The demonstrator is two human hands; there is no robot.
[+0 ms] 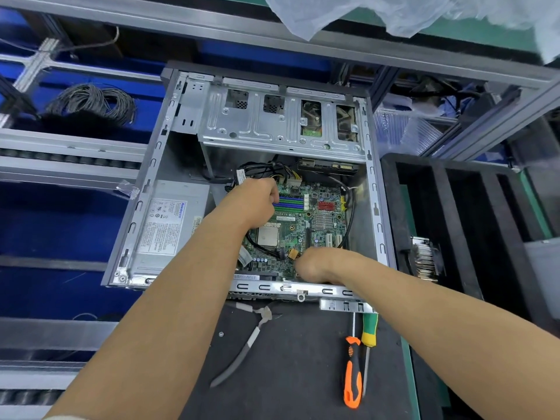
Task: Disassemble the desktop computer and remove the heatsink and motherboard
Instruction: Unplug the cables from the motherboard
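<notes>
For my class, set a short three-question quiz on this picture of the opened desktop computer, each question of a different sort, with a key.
1. True or false: the heatsink still sits over the processor on the motherboard.
2. Multiple choice: what lies on the dark mat nearest the orange-handled screwdriver? A) a green-and-yellow-handled screwdriver B) a hammer C) a roll of tape
3. Fill in: the left hand reaches into the case near the ____ memory slots.

Key: 1 false, the processor is bare and the heatsink lies in the black tray to the right; 2 A; 3 blue and green.
</notes>
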